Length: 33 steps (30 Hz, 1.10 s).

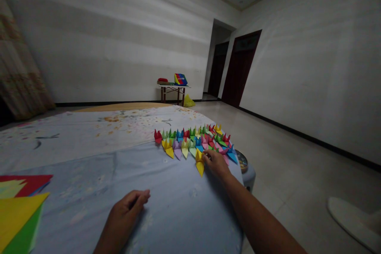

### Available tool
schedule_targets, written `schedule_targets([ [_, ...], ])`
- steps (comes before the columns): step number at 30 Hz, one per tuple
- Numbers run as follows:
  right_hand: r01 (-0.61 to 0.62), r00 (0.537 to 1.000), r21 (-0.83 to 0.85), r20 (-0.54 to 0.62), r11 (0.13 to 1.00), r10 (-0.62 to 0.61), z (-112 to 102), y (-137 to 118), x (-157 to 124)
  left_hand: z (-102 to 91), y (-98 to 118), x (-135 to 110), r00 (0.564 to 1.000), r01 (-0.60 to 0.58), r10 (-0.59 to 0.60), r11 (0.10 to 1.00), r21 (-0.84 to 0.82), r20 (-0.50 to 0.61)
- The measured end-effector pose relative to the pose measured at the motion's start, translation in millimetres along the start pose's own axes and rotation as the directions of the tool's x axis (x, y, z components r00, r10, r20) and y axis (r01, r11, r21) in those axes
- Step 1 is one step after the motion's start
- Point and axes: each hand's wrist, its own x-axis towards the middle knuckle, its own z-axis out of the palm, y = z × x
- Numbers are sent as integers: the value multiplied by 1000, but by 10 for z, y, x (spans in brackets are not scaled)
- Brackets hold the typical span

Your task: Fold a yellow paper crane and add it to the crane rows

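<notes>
Between the fingertips of my right hand (216, 163) is a yellow paper crane (199, 163), at the near side of a group of folded cranes. Those behind it stand in rows, among them a yellow crane (168, 149), a purple one (177, 149), a red one (157, 136) and a blue one (231, 154). My left hand (127, 209) rests on the blue cloth with its fingers curled in and the thumb against them; nothing shows in it.
Coloured paper sheets (20, 214) lie at the table's left. A patterned cloth (89, 127) covers the far part of the table. Beyond the right edge are a grey stool (250, 176) with a round container (241, 161) and a white round base (351, 220). A small table (172, 86) stands against the wall.
</notes>
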Motion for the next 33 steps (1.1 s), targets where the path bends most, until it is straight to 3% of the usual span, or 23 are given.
schedule_targets([
  [5, -2, 995, 35, -96, 999, 5, -67, -36, -61, -5, 20, 0, 1000, -9, 9, 1000, -16, 6],
  [9, 144, 980, 114, -157, 983, -126, -67, -311, -166, 0, 20, -3, 1000, -5, 5, 1000, -19, -1],
  [15, 330, 944, 129, -29, 935, -329, 188, -824, -277, 3, -20, 15, 1000, -1, 1, 1000, -2, 0],
  [19, 374, 924, 119, 45, 920, -381, 400, -1072, -224, -13, -11, 0, 1000, 16, -16, 1000, -23, 6],
  [27, 313, 935, 169, 118, 934, -335, 690, -1419, -125, -21, -10, -31, 1000, 9, -8, 1000, -29, 15],
  [33, 232, 943, 193, 196, 953, -269, 959, -1343, -244, -24, 32, -53, 1000, 18, -18, 998, -60, -1],
])
